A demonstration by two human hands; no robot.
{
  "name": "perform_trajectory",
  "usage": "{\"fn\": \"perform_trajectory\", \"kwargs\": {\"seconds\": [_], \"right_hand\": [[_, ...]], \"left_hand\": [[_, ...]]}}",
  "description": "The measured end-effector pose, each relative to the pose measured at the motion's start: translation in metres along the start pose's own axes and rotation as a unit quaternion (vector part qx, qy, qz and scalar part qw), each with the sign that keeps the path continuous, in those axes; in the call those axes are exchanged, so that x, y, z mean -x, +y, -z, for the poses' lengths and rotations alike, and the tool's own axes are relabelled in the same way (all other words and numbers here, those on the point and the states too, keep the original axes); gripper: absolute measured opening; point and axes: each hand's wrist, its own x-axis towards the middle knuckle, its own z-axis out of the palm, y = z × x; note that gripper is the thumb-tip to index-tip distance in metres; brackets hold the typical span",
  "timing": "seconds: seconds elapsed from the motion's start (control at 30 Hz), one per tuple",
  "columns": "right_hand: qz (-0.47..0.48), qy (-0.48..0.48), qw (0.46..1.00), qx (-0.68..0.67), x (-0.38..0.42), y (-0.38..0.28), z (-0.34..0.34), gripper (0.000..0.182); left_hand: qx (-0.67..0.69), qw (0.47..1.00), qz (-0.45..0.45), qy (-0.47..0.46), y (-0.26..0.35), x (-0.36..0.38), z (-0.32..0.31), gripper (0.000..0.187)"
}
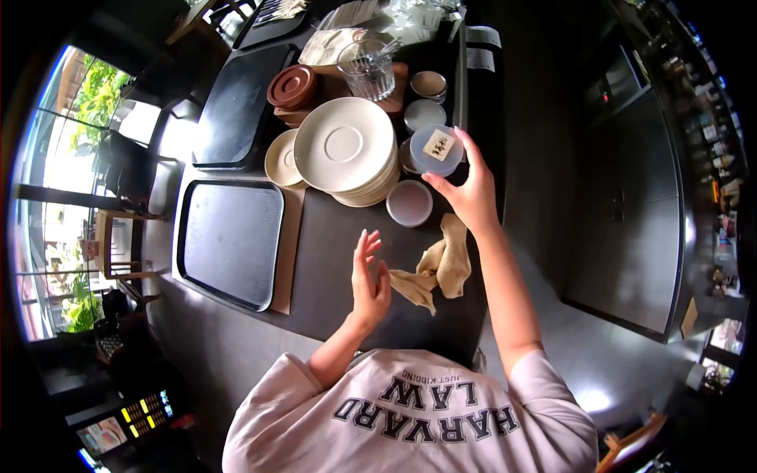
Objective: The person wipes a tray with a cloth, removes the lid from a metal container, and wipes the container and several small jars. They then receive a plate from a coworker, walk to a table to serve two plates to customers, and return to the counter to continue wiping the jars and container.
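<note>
My right hand point(471, 189) grips a round lidded tub point(423, 159) by its edge, thumb on the near side and fingers on the far side. A pale label with dark writing is on its lid. My left hand point(369, 277) hovers over the dark counter with its fingers apart, holding nothing. Just beyond it stands a tall stack of cream saucers point(343, 142). Another round tub point(409, 203) sits between the stack and my right wrist. A crumpled tan cloth point(451, 256) lies between my two forearms.
Left of the stack are a black tray point(231, 244), a smaller cream plate pile point(282, 160) and brown lids point(292, 87). A glass with utensils point(367, 71) stands on a wooden board behind. More tubs point(426, 115) line the right edge of the counter point(331, 252).
</note>
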Motion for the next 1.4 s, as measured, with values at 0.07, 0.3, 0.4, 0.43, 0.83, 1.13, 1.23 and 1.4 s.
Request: {"fn": "perform_trajectory", "kwargs": {"seconds": [0.07,0.3,0.4,0.43,0.83,1.13,1.23,1.4], "right_hand": [[-0.022,-0.012,1.000,0.016,-0.002,0.003,-0.015,0.073],[-0.074,-0.072,0.995,0.006,-0.001,0.020,-0.026,0.076],[-0.036,-0.054,0.998,0.023,-0.002,0.024,-0.030,0.079],[-0.045,-0.048,0.998,0.026,-0.002,0.023,-0.031,0.077],[-0.045,-0.014,0.988,0.145,-0.002,0.019,-0.029,0.077],[-0.093,-0.042,0.991,0.087,0.004,0.028,-0.024,0.071],[-0.091,-0.041,0.991,0.088,0.006,0.030,-0.026,0.073],[-0.066,-0.031,0.997,0.040,0.012,0.048,-0.028,0.083]], "left_hand": [[-0.004,1.000,0.011,-0.012,-0.005,0.002,0.004,0.071],[0.036,0.999,0.038,-0.014,-0.015,0.000,0.011,0.066],[0.043,0.998,0.035,-0.009,-0.013,-0.003,0.012,0.066],[0.048,0.998,0.036,-0.007,-0.015,-0.004,0.012,0.066],[0.058,0.998,0.018,-0.023,-0.017,-0.008,0.012,0.063],[0.073,0.996,0.003,-0.045,-0.016,-0.013,0.007,0.064],[0.074,0.996,0.011,-0.049,-0.016,-0.012,0.006,0.064],[0.070,0.996,0.008,-0.052,-0.019,-0.008,0.007,0.065]]}}
